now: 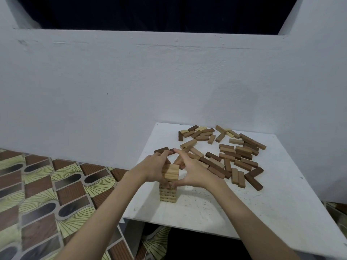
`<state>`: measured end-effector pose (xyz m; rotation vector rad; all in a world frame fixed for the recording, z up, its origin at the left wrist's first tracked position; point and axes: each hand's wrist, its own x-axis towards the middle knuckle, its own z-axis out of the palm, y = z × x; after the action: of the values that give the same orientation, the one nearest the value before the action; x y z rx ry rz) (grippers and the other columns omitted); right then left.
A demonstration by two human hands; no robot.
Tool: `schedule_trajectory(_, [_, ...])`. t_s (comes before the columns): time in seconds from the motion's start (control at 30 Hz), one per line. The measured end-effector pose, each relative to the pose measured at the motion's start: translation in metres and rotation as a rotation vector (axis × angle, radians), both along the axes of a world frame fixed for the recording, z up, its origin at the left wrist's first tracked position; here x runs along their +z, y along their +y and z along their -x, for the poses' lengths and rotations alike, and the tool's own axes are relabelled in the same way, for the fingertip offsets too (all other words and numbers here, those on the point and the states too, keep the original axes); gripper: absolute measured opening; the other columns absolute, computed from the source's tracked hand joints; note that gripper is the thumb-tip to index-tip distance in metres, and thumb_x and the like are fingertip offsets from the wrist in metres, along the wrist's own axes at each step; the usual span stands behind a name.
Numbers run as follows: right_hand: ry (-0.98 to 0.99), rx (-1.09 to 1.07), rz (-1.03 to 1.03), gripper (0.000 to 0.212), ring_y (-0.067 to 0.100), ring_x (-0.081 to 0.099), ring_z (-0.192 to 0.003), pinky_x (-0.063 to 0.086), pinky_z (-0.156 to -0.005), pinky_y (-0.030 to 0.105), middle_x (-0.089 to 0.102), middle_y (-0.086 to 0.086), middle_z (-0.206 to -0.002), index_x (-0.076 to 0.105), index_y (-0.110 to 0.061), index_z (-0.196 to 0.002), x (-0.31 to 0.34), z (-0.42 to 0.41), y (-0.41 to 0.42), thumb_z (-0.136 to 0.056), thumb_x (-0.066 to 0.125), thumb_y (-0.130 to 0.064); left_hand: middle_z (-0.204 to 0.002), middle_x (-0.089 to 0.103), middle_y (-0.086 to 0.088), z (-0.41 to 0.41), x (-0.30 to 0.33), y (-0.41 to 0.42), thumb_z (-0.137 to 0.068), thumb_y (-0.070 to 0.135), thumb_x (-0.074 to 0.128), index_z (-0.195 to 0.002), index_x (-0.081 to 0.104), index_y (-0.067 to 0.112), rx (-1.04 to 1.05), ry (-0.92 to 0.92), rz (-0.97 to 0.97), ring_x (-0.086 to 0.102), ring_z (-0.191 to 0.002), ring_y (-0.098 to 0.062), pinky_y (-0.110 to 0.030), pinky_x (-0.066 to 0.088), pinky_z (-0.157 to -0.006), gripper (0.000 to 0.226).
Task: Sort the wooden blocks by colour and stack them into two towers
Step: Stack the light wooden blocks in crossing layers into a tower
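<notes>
A light-wood tower (168,192) stands near the white table's (216,209) six-o'clock edge. The left hand (156,168) clasps its top layers from nine o'clock; the right hand (193,170) cups them from three, fingers curled against the blocks. Loose brown and pale blocks (229,154) lie scattered from twelve to two o'clock, one dark block (161,150) just beyond the left fingers.
</notes>
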<state>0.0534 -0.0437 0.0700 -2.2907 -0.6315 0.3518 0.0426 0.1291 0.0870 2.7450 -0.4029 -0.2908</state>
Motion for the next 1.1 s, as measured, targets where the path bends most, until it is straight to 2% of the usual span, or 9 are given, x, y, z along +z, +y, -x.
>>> schedule_trajectory(0.13, [-0.009, -0.001, 0.007, 0.111, 0.011, 0.049, -0.106, 0.045, -0.095, 0.034, 0.053, -0.005, -0.109, 0.011, -0.029, -0.150, 0.001, 0.000, 0.000, -0.067, 0.085, -0.028, -0.130, 0.053, -0.001, 0.000, 0.001, -0.001, -0.064, 0.029, 0.085, -0.143, 0.022, 0.020, -0.007, -0.003, -0.015, 0.043, -0.124, -0.019, -0.033, 0.035, -0.103, 0.102])
schedule_trajectory(0.33, [0.008, -0.011, 0.017, 0.115, 0.013, 0.049, -0.113, 0.045, -0.099, 0.037, 0.056, -0.002, -0.119, 0.011, -0.037, -0.147, -0.002, -0.003, -0.001, -0.061, 0.088, -0.035, -0.127, 0.055, 0.001, 0.000, 0.003, 0.004, -0.059, 0.032, 0.087, -0.144, 0.022, 0.022, -0.009, -0.006, -0.053, 0.042, -0.124, -0.017, -0.034, 0.033, -0.105, 0.107])
schedule_trajectory(0.67, [-0.001, -0.008, 0.029, 0.112, 0.013, 0.049, -0.113, 0.045, -0.098, 0.035, 0.056, -0.003, -0.114, 0.012, -0.031, -0.149, -0.001, -0.001, -0.002, -0.066, 0.087, -0.030, -0.126, 0.055, 0.002, 0.000, 0.002, 0.006, -0.060, 0.031, 0.088, -0.143, 0.023, 0.024, -0.005, 0.021, -0.033, 0.045, -0.121, -0.018, -0.032, 0.033, -0.102, 0.106])
schedule_trajectory(0.8, [0.067, -0.041, -0.111, 0.115, 0.007, 0.049, -0.116, 0.041, -0.105, 0.032, 0.053, -0.005, -0.126, 0.015, -0.033, -0.149, -0.001, -0.001, -0.007, -0.060, 0.089, -0.033, -0.135, 0.042, 0.005, -0.001, 0.006, 0.018, -0.054, 0.030, 0.091, -0.146, 0.019, 0.026, 0.024, 0.113, 0.221, 0.036, -0.129, -0.010, -0.027, 0.030, -0.107, 0.117])
schedule_trajectory(0.9, [0.054, -0.116, -0.216, 0.103, 0.003, 0.045, -0.119, 0.038, -0.106, 0.029, 0.048, -0.010, -0.134, 0.022, -0.029, -0.148, 0.002, 0.005, -0.014, -0.066, 0.085, -0.035, -0.136, 0.041, 0.011, 0.003, 0.013, 0.033, -0.053, 0.048, 0.087, -0.144, 0.024, 0.025, 0.122, 0.175, 0.445, 0.033, -0.129, -0.004, -0.023, 0.027, -0.105, 0.112])
schedule_trajectory(0.93, [0.049, -0.151, -0.271, 0.095, 0.003, 0.043, -0.122, 0.037, -0.106, 0.028, 0.047, -0.011, -0.135, 0.026, -0.028, -0.147, 0.001, 0.007, -0.016, -0.071, 0.082, -0.037, -0.138, 0.043, 0.009, 0.005, 0.012, 0.036, -0.060, 0.054, 0.081, -0.142, 0.029, 0.024, 0.176, 0.149, 0.535, 0.036, -0.129, -0.005, -0.025, 0.029, -0.106, 0.103])
schedule_trajectory(1.0, [0.069, -0.247, -0.451, 0.074, 0.004, 0.043, -0.127, 0.037, -0.106, 0.027, 0.047, -0.009, -0.138, 0.035, -0.028, -0.141, -0.003, 0.013, -0.015, -0.079, 0.073, -0.039, -0.141, 0.045, 0.007, 0.013, 0.005, 0.033, -0.081, 0.053, 0.060, -0.140, 0.036, 0.020, 0.288, 0.065, 0.742, 0.040, -0.127, -0.005, -0.027, 0.030, -0.107, 0.072])
schedule_trajectory(1.03, [0.089, -0.310, -0.551, 0.064, 0.005, 0.043, -0.128, 0.036, -0.105, 0.024, 0.047, -0.007, -0.140, 0.038, -0.028, -0.138, -0.005, 0.017, -0.011, -0.083, 0.068, -0.040, -0.142, 0.044, 0.007, 0.018, 0.000, 0.028, -0.086, 0.055, 0.048, -0.140, 0.037, 0.019, 0.350, 0.048, 0.825, 0.040, -0.129, -0.005, -0.027, 0.029, -0.109, 0.065])
schedule_trajectory(1.1, [0.142, -0.432, -0.720, 0.058, 0.004, 0.040, -0.129, 0.034, -0.100, 0.013, 0.043, -0.006, -0.145, 0.038, -0.021, -0.142, -0.011, 0.027, 0.000, -0.090, 0.056, -0.040, -0.148, 0.037, 0.007, 0.026, -0.015, 0.014, -0.088, 0.063, 0.026, -0.144, 0.033, 0.020, 0.429, 0.068, 0.965, 0.034, -0.135, -0.006, -0.028, 0.025, -0.112, 0.071])
